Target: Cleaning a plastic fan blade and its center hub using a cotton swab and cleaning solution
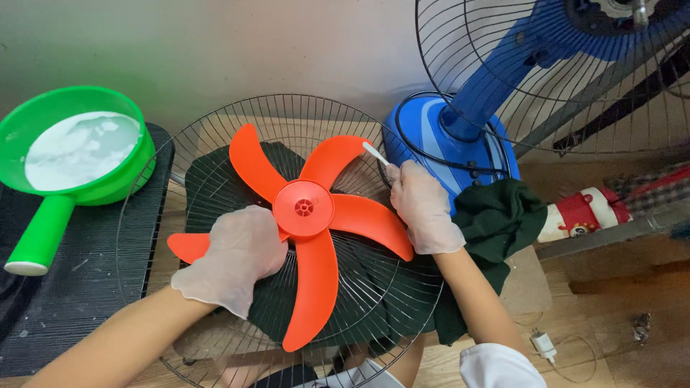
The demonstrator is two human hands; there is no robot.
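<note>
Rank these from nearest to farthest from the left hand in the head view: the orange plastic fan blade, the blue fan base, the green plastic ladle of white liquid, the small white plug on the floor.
From the gloved left hand:
1. Orange plastic fan blade: directly under the palm, touching.
2. Green plastic ladle of white liquid: upper left, on the dark mat.
3. Blue fan base: upper right, past the blade.
4. Small white plug: far right on the wooden floor.

Blue fan base [431, 133] crowds the right; green scoop [79, 147] left.

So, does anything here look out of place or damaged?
Nothing looks damaged. The orange blade lies detached on a wire grille, left hand pressing it, right hand holding a white stick. The blue fan stands bladeless.
</note>
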